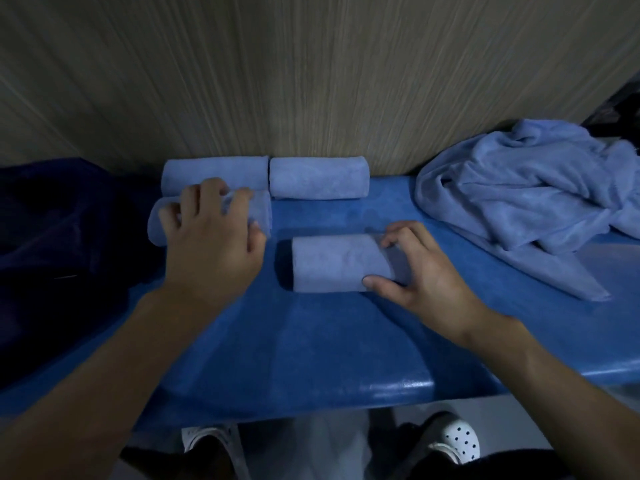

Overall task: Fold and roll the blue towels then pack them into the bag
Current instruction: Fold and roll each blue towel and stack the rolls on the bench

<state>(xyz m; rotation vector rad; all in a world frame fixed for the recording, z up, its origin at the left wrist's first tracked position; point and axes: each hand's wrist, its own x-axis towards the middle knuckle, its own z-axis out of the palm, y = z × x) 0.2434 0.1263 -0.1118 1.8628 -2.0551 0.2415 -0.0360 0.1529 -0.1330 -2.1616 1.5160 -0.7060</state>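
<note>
Several rolled light-blue towels lie on the blue table. Two rolls sit against the wall, one at the back left and one at the back middle. My left hand grips a third roll just in front of the back-left one, fingers curled over its top. My right hand holds the right end of a fourth roll in the middle of the table, thumb at its near side and fingers over the top. A dark navy bag lies at the left.
A heap of unfolded light-blue towels fills the right end of the table. A wood-grain wall stands right behind the table. My feet in shoes show below the table's near edge.
</note>
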